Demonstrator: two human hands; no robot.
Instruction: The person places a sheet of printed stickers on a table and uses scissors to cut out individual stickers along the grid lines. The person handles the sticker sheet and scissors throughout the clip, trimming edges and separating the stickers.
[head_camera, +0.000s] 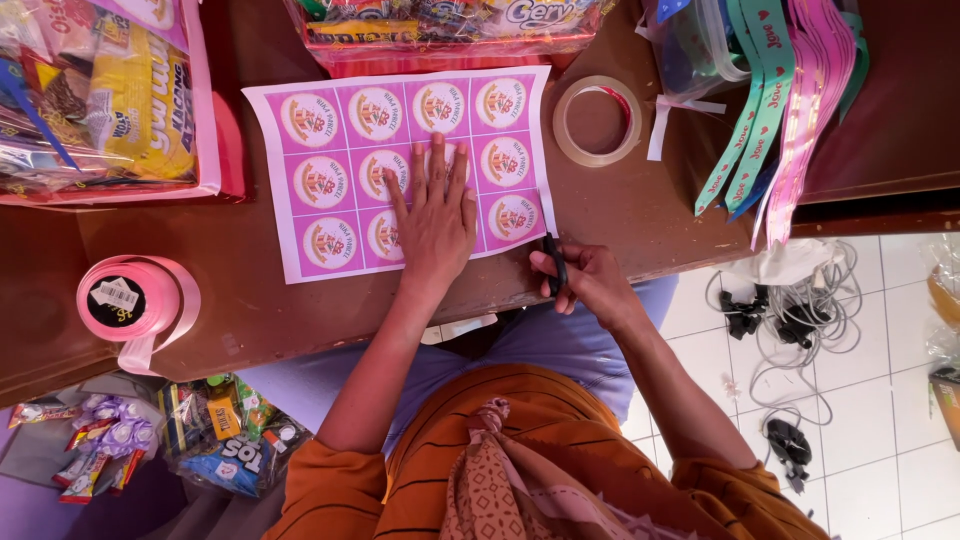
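A white sheet of pink square stickers with round emblems (330, 150) lies flat on the brown wooden table (640, 210). My left hand (435, 215) presses flat on the sheet's lower middle, fingers spread slightly. My right hand (590, 285) is at the table's near edge, just right of the sheet's lower right corner, closed around black-handled scissors (556, 262) that point toward the sheet.
A roll of clear tape (598, 121) lies right of the sheet. Pink and teal ribbons (790, 110) hang off the right side. A pink ribbon spool (135, 300) sits at left. Wrapped snack parcels (110, 95) stand at the far left and top. Cables (800, 310) lie on the tiled floor.
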